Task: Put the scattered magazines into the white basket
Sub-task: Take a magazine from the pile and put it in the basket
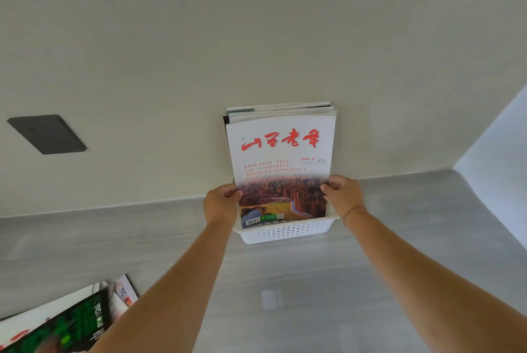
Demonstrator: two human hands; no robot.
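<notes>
A white perforated basket stands on the grey counter against the wall. Several magazines stand upright in it. The front magazine has a white cover with red brush lettering and a reddish landscape photo. My left hand grips its left edge, thumb on the cover. My right hand grips its right edge the same way. Both hands sit just above the basket's rim. A green and black magazine lies at the bottom left, over a pale magazine with a pink cover.
The grey counter runs along a pale wall. A dark square plate is fixed on the wall at the left. A small white patch lies on the counter in front of the basket. A side wall rises at the right.
</notes>
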